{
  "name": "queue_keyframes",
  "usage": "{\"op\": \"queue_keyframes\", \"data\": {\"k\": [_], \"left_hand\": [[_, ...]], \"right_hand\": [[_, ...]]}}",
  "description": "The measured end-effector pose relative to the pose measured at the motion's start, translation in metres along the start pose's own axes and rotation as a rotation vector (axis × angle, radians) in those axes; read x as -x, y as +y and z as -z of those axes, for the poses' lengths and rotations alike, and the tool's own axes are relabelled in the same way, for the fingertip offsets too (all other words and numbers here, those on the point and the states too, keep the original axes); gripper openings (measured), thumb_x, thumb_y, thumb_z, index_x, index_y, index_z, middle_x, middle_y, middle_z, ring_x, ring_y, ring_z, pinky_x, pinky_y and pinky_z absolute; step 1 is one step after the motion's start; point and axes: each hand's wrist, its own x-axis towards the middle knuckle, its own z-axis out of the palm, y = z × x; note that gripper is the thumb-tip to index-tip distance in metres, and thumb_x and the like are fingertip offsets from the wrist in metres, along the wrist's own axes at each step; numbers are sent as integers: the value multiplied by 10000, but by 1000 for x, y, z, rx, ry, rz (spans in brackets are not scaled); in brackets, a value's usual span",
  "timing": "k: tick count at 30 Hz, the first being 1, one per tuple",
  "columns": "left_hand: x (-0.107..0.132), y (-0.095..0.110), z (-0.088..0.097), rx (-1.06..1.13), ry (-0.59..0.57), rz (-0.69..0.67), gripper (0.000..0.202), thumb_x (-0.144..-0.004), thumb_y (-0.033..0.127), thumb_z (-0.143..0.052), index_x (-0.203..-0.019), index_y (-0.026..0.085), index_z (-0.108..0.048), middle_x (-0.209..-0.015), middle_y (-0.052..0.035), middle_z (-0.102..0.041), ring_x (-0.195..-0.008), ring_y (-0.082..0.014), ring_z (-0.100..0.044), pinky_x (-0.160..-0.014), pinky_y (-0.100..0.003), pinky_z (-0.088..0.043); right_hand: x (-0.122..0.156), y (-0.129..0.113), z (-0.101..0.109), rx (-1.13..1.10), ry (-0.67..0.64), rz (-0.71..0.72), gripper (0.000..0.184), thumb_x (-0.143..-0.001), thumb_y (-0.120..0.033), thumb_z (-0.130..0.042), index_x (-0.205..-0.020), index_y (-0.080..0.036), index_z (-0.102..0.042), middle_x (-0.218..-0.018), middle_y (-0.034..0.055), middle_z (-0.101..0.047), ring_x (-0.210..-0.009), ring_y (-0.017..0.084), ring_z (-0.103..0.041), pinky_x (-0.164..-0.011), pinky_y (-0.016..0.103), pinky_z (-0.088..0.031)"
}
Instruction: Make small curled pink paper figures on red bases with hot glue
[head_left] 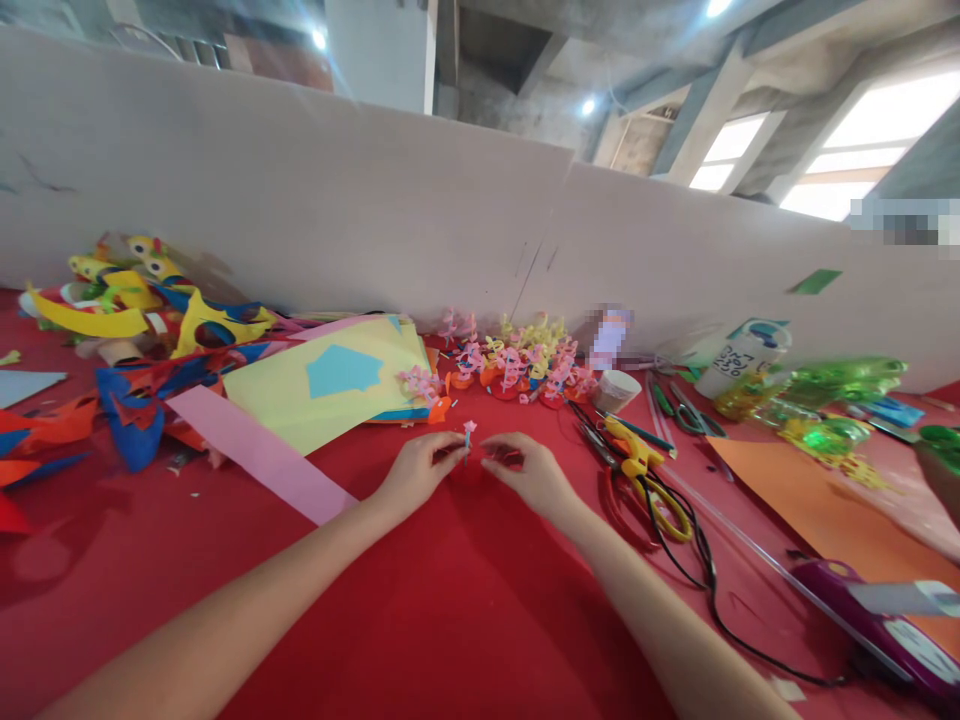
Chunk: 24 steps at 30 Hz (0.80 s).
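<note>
Between thumb and fingers of my left hand is a small paper flower with a pink top and a thin pale blue stem, held upright just above the red table. My right hand is close on the other side of it, thumb and fingers apart, with nothing visible in them. Beyond both hands stands a cluster of curled pink and yellow paper flowers on orange-red bases. One more pink paper flower sits nearer, by the stacked paper.
Left lie a pink paper strip, yellow sheets and colourful paper cutouts. On the right are yellow-handled scissors, a black cord, a purple glue gun and orange paper. Another person's hand shows at the right edge.
</note>
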Motion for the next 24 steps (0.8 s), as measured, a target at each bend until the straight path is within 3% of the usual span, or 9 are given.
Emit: {"op": "queue_keyframes", "data": {"k": [4,13,19,24], "left_hand": [[-1,-4,-2,1,10,-17,146,-814,230,-569,-908,174,-665,-947,-68,-729,-854,-205,-677,-783,-314,-530],[0,-5,-2,-30,84,-157,53,-804,179,-604,-819,169,-654,-866,-58,-680,-822,-176,-645,-767,-301,-522],[0,-6,-3,36,78,-157,70,-798,167,-616,-819,162,-683,-843,-52,-664,-780,-158,-637,-727,-274,-521],[-1,-6,-4,43,64,-136,92,-802,196,-614,-822,189,-703,-841,-40,-673,-765,-154,-642,-705,-265,-528]], "right_hand": [[-2,9,-23,-66,36,28,134,-733,-250,-627,-841,-173,-648,-825,59,-673,-734,163,-619,-703,289,-491],[-8,19,-25,-144,67,61,154,-745,-304,-628,-840,-190,-670,-799,42,-680,-716,162,-606,-661,278,-470],[-7,19,-25,-217,-35,-9,168,-739,-315,-629,-816,-174,-675,-768,44,-697,-695,168,-624,-668,285,-477],[-8,19,-28,-140,-9,5,133,-747,-279,-626,-802,-174,-685,-759,44,-695,-683,167,-623,-647,275,-473]]}}
